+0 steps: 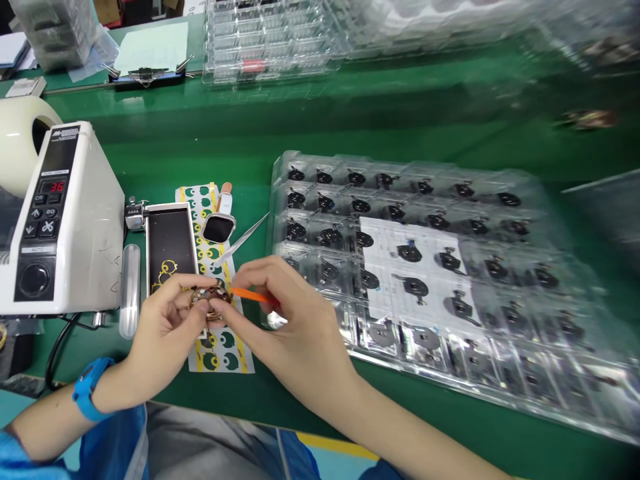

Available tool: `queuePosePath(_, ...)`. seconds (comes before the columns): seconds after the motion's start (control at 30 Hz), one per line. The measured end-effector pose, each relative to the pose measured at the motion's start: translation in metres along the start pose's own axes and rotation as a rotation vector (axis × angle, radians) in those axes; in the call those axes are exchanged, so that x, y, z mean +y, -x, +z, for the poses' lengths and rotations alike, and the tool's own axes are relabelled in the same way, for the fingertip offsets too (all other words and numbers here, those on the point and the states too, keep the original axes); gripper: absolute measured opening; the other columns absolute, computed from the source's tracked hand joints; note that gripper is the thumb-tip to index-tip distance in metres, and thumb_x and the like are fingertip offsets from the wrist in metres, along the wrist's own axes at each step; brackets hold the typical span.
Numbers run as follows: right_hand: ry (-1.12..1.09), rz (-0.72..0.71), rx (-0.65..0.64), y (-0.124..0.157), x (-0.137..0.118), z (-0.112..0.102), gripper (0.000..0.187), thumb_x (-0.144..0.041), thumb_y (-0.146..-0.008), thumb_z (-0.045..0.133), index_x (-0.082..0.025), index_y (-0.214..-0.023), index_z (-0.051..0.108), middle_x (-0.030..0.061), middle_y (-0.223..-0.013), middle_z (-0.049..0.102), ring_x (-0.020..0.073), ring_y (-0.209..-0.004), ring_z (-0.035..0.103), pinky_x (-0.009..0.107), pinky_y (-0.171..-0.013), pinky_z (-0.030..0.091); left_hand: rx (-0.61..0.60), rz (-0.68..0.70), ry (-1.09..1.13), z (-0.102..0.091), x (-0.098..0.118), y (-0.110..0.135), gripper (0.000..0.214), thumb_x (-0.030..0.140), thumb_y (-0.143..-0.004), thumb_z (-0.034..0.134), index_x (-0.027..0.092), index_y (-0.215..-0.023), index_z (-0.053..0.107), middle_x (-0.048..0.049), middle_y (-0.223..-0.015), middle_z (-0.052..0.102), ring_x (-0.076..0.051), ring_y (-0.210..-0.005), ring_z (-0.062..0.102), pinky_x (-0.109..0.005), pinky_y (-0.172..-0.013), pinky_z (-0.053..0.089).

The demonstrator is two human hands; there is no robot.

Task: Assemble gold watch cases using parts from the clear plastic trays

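Note:
My left hand (167, 320) pinches a small round brown part (210, 298) between thumb and fingers above a sticker sheet (220, 350). A blue wristband sits on that wrist. My right hand (285, 320) is closed round an orange stick (250, 295) whose tip rests against the round part. Both hands meet over the green table, just left of a clear plastic tray (565, 373) holding several small black parts.
A white tape dispenser machine (65, 220) stands at the left, a black fixture plate (170, 243) beside it. Metal tweezers (245, 237) and a small black square watch body (219, 228) lie near the sheet. Stacked clear trays (270, 40) and a clipboard (147, 60) sit at the back.

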State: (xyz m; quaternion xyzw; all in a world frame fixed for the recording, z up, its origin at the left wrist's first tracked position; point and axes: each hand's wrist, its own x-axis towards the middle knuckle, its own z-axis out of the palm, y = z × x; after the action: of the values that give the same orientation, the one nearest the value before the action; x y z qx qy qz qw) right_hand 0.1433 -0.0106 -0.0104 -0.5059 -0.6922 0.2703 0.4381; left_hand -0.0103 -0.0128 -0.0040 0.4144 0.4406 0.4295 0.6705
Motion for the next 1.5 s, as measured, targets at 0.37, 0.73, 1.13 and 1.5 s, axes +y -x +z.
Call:
queuePosePath(0.37, -0.025, -0.07, -0.133, -0.008, 0.004, 0.003, 0.018, -0.01, -0.087, 0.053, -0.019, -0.073, 0.05, -0.0006, -0.072, 0.052, 0.0116, -0.062, 0.053, 0.023, -0.054, 0.043, -0.031, 0.031, -0.345, -0.008, 0.001, -0.001, 0.006, 0.024, -0.088, 0.058, 0.018, -0.088, 0.06, -0.0022, -0.079, 0.065, -0.015, -0.072, 0.063, -0.026, -0.066, 0.05)
queuePosePath(0.73, 0.532, -0.806, 0.184, 0.012, -0.006, -0.001, 0.028, -0.008, -0.094, 0.047, -0.02, -0.082, 0.069, 0.003, -0.072, 0.069, 0.0099, -0.05, 0.05, 0.025, -0.044, 0.037, 0.093, -0.113, -0.032, -0.008, 0.01, -0.004, 0.034, 0.026, -0.066, 0.076, 0.019, -0.07, 0.043, 0.0068, -0.056, 0.056, -0.008, -0.048, 0.052, -0.017, -0.047, 0.043)
queuePosePath(1.13, 0.389, -0.559, 0.183, 0.003, 0.006, 0.011, 0.013, -0.005, -0.086, 0.058, -0.012, -0.097, 0.061, 0.0114, -0.08, 0.073, 0.0184, -0.064, 0.066, 0.029, -0.056, 0.051, 0.067, -0.04, 0.001, -0.001, -0.004, 0.006, 0.031, 0.043, -0.079, 0.072, 0.02, -0.094, 0.057, 0.0038, -0.062, 0.059, -0.013, -0.059, 0.06, -0.026, -0.061, 0.056)
queuePosePath(1.5, 0.55, -0.759, 0.141, 0.001, 0.01, 0.007, 0.013, -0.008, -0.09, 0.05, -0.009, -0.097, 0.061, 0.0151, -0.083, 0.075, 0.0185, -0.058, 0.064, 0.03, -0.048, 0.047, 0.083, -0.008, -0.181, -0.004, -0.013, 0.009, 0.024, 0.035, -0.087, 0.06, 0.019, -0.104, 0.063, -0.0006, -0.063, 0.059, -0.016, -0.061, 0.059, -0.024, -0.053, 0.048)
